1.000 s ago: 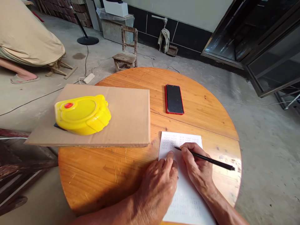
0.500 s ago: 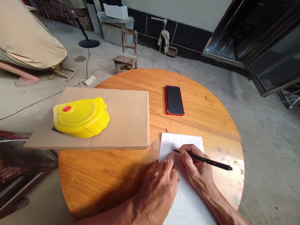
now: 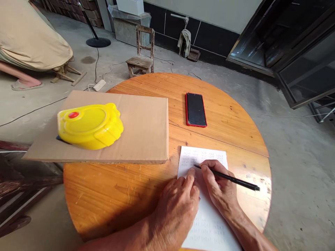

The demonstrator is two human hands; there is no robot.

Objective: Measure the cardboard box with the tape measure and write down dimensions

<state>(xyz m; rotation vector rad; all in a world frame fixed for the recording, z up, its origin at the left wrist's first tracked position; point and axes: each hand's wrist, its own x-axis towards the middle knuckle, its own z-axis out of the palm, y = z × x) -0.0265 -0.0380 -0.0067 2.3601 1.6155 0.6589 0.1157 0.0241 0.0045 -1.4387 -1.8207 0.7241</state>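
Observation:
My right hand [image 3: 220, 183] is closed around a black pen [image 3: 235, 180], its tip touching a white sheet of paper [image 3: 206, 230]. Rows of small handwritten digits cover the top of the sheet, and fainter rows show lower down. Lying on the paper's left side is my left hand [image 3: 180, 205], the index finger stretched toward the pen tip and the other fingers loosely bent. It holds nothing that I can see. The two hands are close together but apart, and they hide the middle of the sheet.
The paper lies on a round wooden table [image 3: 125, 198]. A phone in a red case [image 3: 196, 109] is beyond it. To the left, a yellow tape measure [image 3: 90, 125] rests on a cardboard piece [image 3: 146, 129] overhanging the table. A small wooden chair [image 3: 141, 62] stands behind; a person's foot [image 3: 28, 82] shows far left.
The view has tilted slightly, so the table and its things sit a little higher in the picture. My hands keep nearly the same pose, pen tip on the paper.

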